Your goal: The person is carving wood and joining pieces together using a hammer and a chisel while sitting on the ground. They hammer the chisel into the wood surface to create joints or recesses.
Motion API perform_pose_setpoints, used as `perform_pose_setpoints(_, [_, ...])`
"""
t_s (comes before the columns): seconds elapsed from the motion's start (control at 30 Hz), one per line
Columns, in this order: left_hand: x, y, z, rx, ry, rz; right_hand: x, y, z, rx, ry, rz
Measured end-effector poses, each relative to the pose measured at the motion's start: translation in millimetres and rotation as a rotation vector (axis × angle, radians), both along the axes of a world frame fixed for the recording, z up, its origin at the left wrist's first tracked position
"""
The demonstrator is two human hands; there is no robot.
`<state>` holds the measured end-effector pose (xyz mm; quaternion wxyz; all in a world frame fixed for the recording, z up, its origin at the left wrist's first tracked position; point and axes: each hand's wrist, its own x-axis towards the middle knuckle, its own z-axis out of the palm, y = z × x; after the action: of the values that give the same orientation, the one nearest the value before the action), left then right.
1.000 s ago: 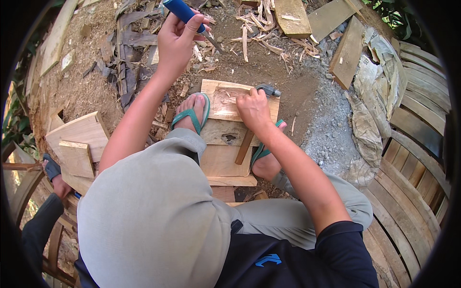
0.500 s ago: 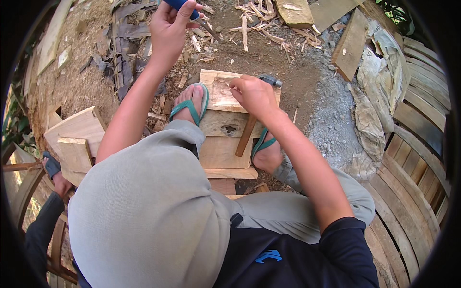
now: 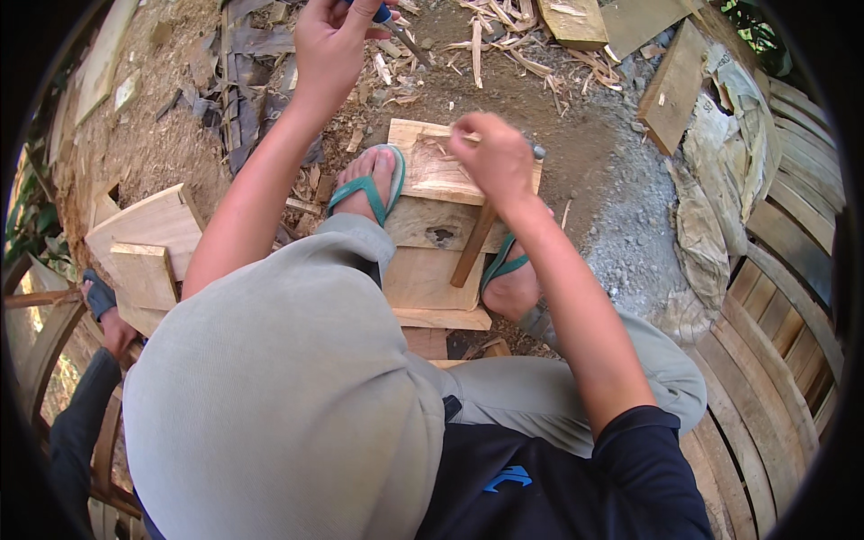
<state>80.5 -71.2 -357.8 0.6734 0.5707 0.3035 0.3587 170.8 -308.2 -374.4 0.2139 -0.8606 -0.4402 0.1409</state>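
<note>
At the top, my left hand [image 3: 328, 45] is closed round a chisel [image 3: 409, 41] with a blue handle, its metal blade pointing down and right. My right hand [image 3: 499, 162], slightly blurred, is raised over the top wooden board [image 3: 409, 184], its fingers curled together. Whether a wood sliver is between them I cannot make out. A rough shallow hollow is cut into that board. Beneath the right hand a hammer [image 3: 472, 245] lies across the boards, its wooden handle toward me and its head mostly hidden. My sandalled left foot [image 3: 367, 184] presses on the board's left side.
Wood shavings [image 3: 504, 27] and offcuts litter the dirt ahead. A thick plank [image 3: 673, 85] and a crumpled sack [image 3: 711, 171] lie to the right, beside stacked slats [image 3: 765, 396]. Cut boards [image 3: 148, 238] stand at the left, near another person's foot [image 3: 99, 295].
My right hand has lifted a little off the hollow, its fingers drawn in. My left hand still holds the chisel. The whole view has shifted slightly.
</note>
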Motion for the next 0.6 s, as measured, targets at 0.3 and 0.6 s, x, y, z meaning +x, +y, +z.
perform_pose_setpoints(0.3, [7, -3, 2, -0.037, -0.004, 0.001, 20, -41, 12, -0.167, -0.255, 0.390])
perform_pose_setpoints(0.6, [2, 0, -5, -0.013, -0.001, -0.026, -28, -52, -24, -0.232, -0.419, 0.247])
